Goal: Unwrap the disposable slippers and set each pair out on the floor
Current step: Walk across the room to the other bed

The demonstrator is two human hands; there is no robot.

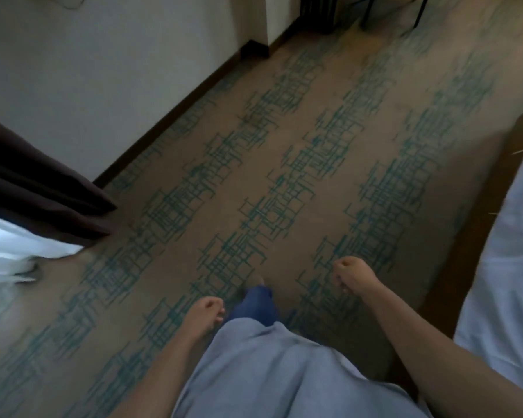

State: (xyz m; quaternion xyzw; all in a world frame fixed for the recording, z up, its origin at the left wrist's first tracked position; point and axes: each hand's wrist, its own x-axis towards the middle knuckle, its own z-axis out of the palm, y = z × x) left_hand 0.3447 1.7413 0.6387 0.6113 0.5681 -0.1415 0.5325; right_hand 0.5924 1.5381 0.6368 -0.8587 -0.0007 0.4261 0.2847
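1. Head view: left hand (207,309) curled loosely into a fist, holding nothing, above the patterned carpet (284,164).
2. Right hand (352,277) likewise curled and holding nothing, near the white bed edge (501,267).
3. Slippers nowhere visible; dark curtain (37,188) at left.

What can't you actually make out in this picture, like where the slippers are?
- Slippers: none show in the head view.
- Left hand and right hand: curled; motion blur hides whether anything small sits inside.
- Feet: shirt covers them.
- Bed: cut off by the right edge.
- Dark furniture legs: cut off by the top edge.
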